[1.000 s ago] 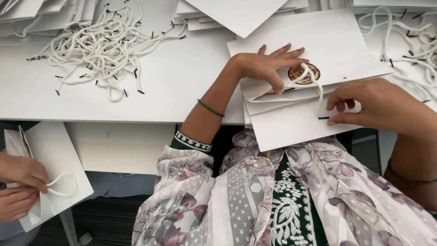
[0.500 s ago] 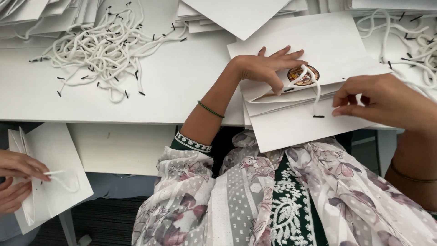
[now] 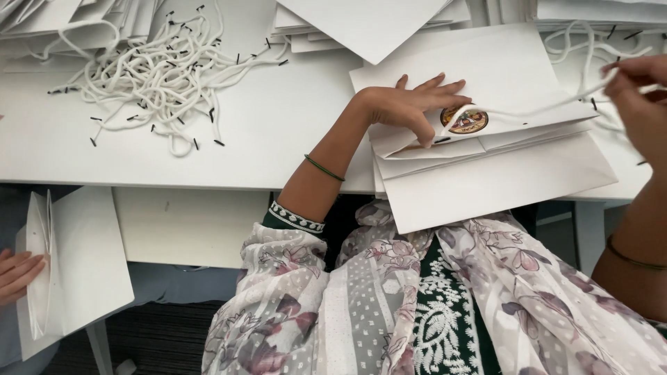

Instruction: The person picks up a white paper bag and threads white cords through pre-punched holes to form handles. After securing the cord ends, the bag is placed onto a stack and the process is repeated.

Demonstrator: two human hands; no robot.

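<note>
My left hand point(image 3: 410, 107) presses flat on a white paper bag point(image 3: 500, 167) that lies on the white table point(image 3: 264, 139), fingers spread beside a round brown sticker point(image 3: 464, 119). A white cord handle point(image 3: 549, 104) runs taut from near that sticker up to my right hand point(image 3: 636, 97), which pinches its end at the right edge of the view. More flat white bags lie stacked under the top one.
A loose pile of white cords with black tips point(image 3: 156, 76) lies at the table's left. Stacks of white bags point(image 3: 368, 24) line the far edge. At lower left another person's hand point(image 3: 17, 274) holds a white bag point(image 3: 76, 267).
My right hand has risen and moved right, drawing the cord tight through the bag. My left hand has stayed on the bag. The other person's bag has turned more upright.
</note>
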